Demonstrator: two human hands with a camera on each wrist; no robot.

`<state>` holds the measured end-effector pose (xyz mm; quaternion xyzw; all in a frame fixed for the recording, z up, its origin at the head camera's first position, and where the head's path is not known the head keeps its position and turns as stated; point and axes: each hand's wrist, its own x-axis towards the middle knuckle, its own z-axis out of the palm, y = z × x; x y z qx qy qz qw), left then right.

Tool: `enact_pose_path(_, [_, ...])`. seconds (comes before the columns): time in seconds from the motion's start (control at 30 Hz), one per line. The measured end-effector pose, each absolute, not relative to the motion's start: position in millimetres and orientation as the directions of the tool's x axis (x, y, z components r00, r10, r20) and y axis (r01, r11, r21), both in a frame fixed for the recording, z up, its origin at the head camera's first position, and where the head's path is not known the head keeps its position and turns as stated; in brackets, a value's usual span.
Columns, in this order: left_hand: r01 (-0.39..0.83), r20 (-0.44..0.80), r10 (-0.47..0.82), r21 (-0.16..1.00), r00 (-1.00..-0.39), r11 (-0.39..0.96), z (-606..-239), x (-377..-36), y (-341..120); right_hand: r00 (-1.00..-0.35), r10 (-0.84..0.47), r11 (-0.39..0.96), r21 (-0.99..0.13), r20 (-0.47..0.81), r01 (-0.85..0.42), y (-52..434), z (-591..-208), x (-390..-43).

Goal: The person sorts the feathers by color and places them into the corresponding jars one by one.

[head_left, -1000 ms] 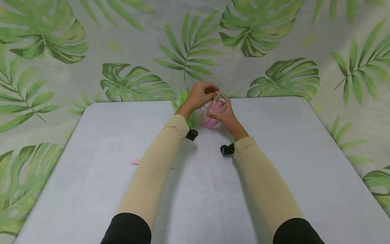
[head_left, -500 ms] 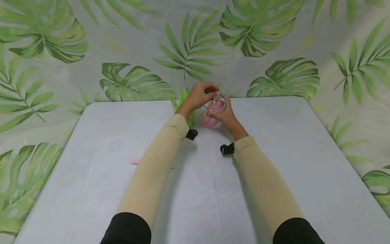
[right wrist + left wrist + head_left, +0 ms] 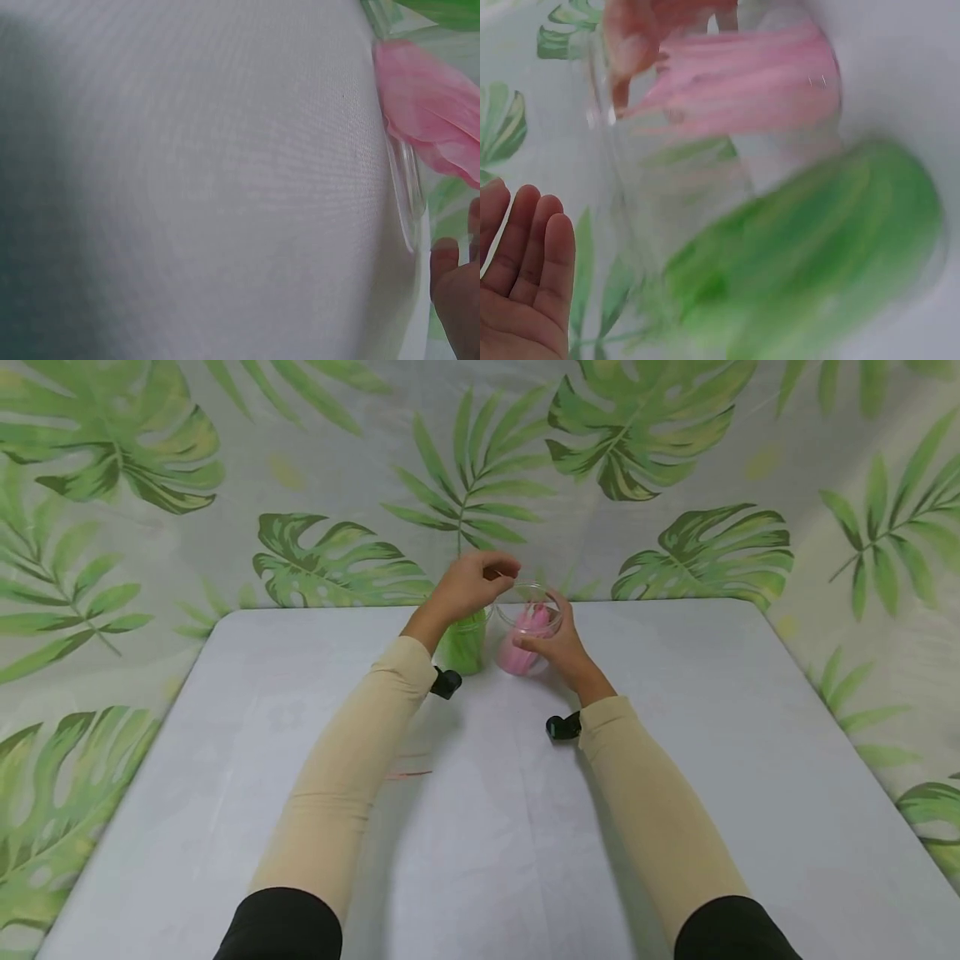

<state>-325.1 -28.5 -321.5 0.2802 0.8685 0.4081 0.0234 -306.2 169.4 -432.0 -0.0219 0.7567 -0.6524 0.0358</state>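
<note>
At the back of the table, my right hand [image 3: 558, 647] holds a clear jar [image 3: 513, 625], with thumb and fingers round its upper part. Soft pink petal-like pieces [image 3: 750, 82] fill much of that jar; its base stands on the table. My left hand [image 3: 474, 583] is raised just left of the jar's mouth, in front of the patterned cloth. In the left wrist view its fingers [image 3: 553, 255] look relaxed and nearly straight, with nothing seen in them. Below and behind the left hand stands a second clear jar, with green leaf-like pieces [image 3: 462, 647] inside.
Thin reddish strips [image 3: 408, 774] lie on the white table [image 3: 510, 843], partly behind the left sleeve [image 3: 337, 777]. A leaf-printed cloth [image 3: 585, 535] hangs right behind the table's far edge. Small black wrist cameras [image 3: 562, 727] stick out from both cuffs.
My left hand has moved left and slightly up, away from the mouth of the pink-filled jar. The left forearm now covers the pink piece on the table. My right hand keeps its grip.
</note>
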Motion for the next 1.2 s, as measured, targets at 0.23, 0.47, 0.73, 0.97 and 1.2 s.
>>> enact_pose_path(0.23, [0.665,0.259,0.655,0.552,-0.71,0.502,-320,-292,-70,-0.998,-0.054,0.167,-0.986,-0.017,0.008,170,-434,-307])
enact_pose_path(0.47, [0.762,0.149,0.781,0.39,-0.606,0.517,-348,-240,-112,-0.998,-0.066,0.151,-0.989,-0.005,-0.005,169,-434,-308])
enact_pose_path(0.73, [0.723,-0.081,0.759,0.254,-0.646,0.643,-389,-206,-143,-0.998,-0.053,0.179,-0.984,-0.031,0.021,169,-434,-308])
enact_pose_path(0.97, [0.691,-0.155,0.73,0.239,-0.666,0.682,-405,-200,-149,-0.998,-0.058,0.16,-0.987,-0.02,0.01,170,-436,-309])
enact_pose_path(1.2, [0.717,-0.129,0.757,0.252,-0.641,0.65,-412,-198,-151,-0.998,-0.061,0.152,-0.988,-0.022,0.013,170,-436,-310])
